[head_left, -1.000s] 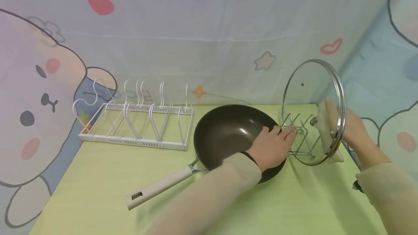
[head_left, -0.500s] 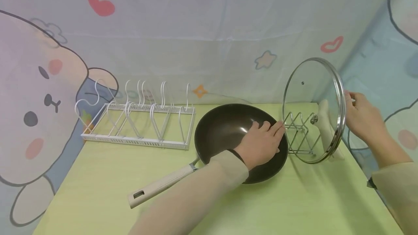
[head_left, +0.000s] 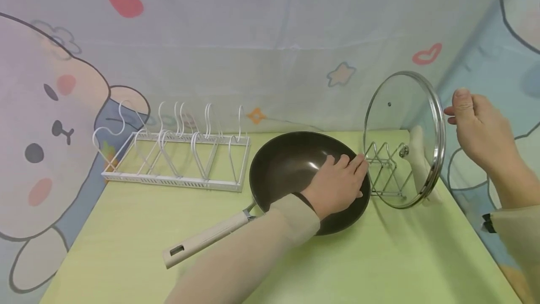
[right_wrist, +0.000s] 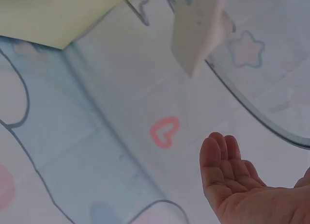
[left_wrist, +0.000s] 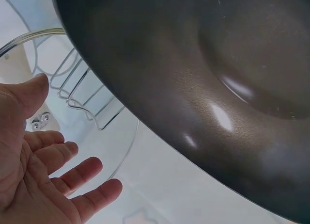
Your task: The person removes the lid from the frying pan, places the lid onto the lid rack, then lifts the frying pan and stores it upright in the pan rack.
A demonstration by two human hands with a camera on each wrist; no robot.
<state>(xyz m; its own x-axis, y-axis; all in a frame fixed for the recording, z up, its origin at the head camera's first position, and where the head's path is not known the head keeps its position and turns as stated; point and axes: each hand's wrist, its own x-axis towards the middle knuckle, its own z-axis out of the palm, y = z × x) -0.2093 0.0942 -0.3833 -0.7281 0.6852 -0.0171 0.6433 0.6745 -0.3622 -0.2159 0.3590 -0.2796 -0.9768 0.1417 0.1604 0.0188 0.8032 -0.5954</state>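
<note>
A glass lid with a steel rim [head_left: 438, 154] stands on edge in a small metal wire rack [head_left: 386, 179]. Its cream handle [head_left: 419, 158] points to the right. My right hand [head_left: 483, 130] is held off to the right of the lid, fingers loosely bent around nothing; the right wrist view shows this hand [right_wrist: 252, 190] apart from the handle. Over the right side of a dark wok [head_left: 282, 168] my left hand [head_left: 335, 186] hovers with spread fingers, fingertips near the lid's left edge. In the left wrist view its palm [left_wrist: 29, 185] holds nothing.
A white wire rack [head_left: 181, 182] with upright curved dividers stands at the back left. The wok's cream handle [head_left: 206, 240] extends toward the front left. Printed cloth [head_left: 253, 60] hangs behind the pale green table [head_left: 135, 229] and at its sides.
My right hand has left the lid's handle and drawn away to the right. The left hand has pulled back slightly to the left. The lid has stayed upright in the wire rack.
</note>
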